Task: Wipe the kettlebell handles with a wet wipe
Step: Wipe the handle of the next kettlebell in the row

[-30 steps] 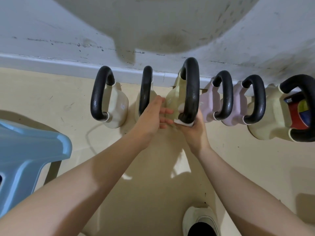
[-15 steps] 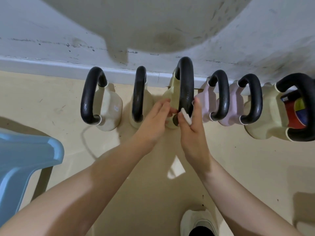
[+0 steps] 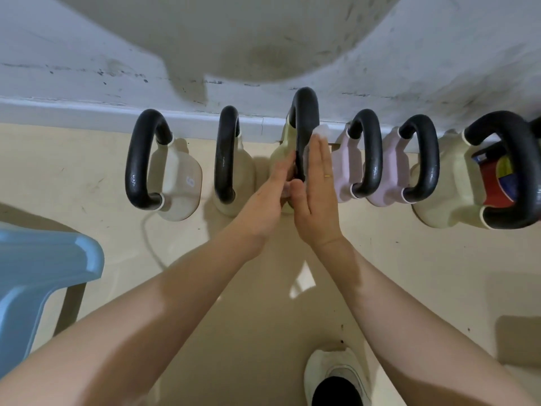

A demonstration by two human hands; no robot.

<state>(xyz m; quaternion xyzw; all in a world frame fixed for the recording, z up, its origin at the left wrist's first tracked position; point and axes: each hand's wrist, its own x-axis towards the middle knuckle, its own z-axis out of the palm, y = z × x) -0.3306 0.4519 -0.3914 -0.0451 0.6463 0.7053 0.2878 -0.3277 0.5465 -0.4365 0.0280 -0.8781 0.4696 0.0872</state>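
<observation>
Pale floor point(image 3: 439, 288) below a scuffed white wall point(image 3: 87, 54), blue plastic stool point(image 3: 35, 282) at the left edge. Six kettlebells in a row along the wall base, black handles up; third one, cream kettlebell point(image 3: 278, 148), tallest. Right hand point(image 3: 317, 197) flat and extended, grip wide open, fingers straight, pressing a wet wipe point(image 3: 320, 133) against the right side of that black handle point(image 3: 304, 124). Left hand point(image 3: 269, 197) against the handle's left side near its lower end, fingers loosely curled; firm hold or mere touch, cannot tell. White shoe point(image 3: 330, 373) at the bottom.
</observation>
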